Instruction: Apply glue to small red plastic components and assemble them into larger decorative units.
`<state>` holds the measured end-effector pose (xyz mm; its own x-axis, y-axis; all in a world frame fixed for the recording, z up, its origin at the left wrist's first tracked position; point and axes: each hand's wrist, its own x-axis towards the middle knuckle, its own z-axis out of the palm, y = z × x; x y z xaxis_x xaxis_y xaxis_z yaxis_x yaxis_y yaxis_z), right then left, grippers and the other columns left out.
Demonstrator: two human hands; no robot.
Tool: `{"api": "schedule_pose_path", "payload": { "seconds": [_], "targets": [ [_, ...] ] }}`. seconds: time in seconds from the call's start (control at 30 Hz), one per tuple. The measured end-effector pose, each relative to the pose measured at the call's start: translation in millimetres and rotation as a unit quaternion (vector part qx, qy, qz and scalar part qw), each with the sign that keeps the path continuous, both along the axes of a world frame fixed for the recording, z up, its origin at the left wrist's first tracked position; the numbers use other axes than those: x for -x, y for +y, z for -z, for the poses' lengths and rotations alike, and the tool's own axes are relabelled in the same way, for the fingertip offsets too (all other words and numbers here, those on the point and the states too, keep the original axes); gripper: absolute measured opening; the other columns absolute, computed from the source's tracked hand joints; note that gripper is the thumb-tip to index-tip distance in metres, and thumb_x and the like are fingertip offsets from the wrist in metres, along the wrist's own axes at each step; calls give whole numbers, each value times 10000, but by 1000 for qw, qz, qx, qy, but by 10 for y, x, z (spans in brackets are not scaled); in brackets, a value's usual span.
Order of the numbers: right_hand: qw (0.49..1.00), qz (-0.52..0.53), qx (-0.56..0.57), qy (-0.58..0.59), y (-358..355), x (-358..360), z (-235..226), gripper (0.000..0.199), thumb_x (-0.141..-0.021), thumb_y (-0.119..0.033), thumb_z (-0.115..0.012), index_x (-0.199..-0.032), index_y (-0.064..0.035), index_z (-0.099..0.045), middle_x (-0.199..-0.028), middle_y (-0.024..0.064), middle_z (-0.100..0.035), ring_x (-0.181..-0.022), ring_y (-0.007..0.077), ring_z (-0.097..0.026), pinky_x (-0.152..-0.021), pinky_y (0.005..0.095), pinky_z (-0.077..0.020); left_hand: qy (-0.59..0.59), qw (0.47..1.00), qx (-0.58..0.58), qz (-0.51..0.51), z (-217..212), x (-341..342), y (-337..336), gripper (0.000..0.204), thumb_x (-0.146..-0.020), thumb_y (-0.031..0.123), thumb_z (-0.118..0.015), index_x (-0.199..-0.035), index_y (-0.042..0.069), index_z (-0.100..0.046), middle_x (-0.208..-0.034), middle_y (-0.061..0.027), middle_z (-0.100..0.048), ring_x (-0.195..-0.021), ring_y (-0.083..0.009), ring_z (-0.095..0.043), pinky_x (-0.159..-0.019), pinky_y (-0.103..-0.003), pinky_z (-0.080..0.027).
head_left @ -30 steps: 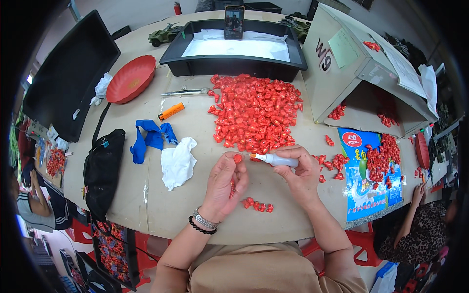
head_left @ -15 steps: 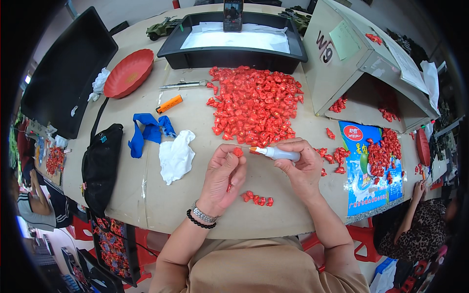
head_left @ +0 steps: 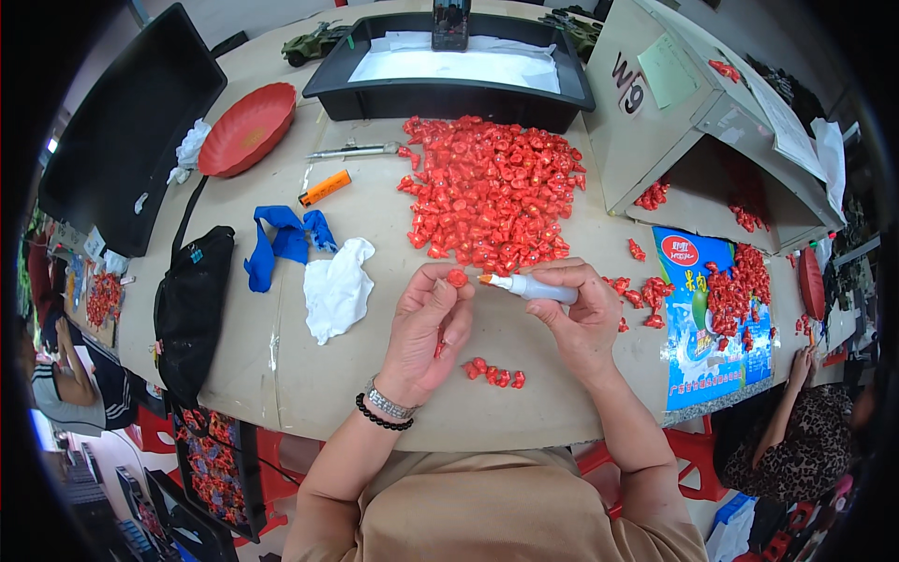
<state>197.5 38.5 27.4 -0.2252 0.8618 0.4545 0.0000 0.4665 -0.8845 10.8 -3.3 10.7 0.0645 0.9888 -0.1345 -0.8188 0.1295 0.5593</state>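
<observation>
My left hand (head_left: 426, 328) pinches a small red piece (head_left: 457, 277) at its fingertips, near the big red pile (head_left: 492, 192). My right hand (head_left: 581, 314) grips a grey marker (head_left: 529, 287), its orange tip touching that piece. My fingers hide the marker's back end, and the piece's shape is too small to make out.

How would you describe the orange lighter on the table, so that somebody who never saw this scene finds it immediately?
Start from the big heap of small red pieces in the middle of the table and look to its left. Between that heap and the red oval dish lies the orange lighter, just above the blue cloth. It is the only orange stick-shaped thing lying loose there.
</observation>
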Motion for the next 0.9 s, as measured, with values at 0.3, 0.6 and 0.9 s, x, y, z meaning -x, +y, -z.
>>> {"api": "schedule_pose_path", "payload": {
  "seconds": [0.3,0.6,0.9],
  "targets": [
    [986,18,-136,-95,2,-14,9,305,-716,42,-739,-988,13,-604,-1017,155,-639,-943,227,-621,-779,300,-533,11,1000,-12,0,41,-7,-14,163,-951,184,-532,-1100,120,-543,-950,-41,-611,-487,-44,-391,-349,-168,-274],
    [977,53,-178,-108,-17,36,-38,313,-637,114,-710,-926,14,-643,-941,135,-668,-859,245,-654,-714,302,-529,9,1000,-14,5,46,-9,-10,173,-945,164,-538,-1109,109,-534,-951,-48,-622,-488,-48,-389,-352,-165,-275],
    [972,47,-199,-115,-16,36,-51,321,-628,120,-705,-928,26,-641,-935,150,-661,-844,256,-654,-708,312,-530,9,1000,-15,10,52,-1,-17,171,-947,162,-533,-1107,100,-539,-951,-48,-622,-484,-48,-389,-348,-166,-279]
  ]
}}
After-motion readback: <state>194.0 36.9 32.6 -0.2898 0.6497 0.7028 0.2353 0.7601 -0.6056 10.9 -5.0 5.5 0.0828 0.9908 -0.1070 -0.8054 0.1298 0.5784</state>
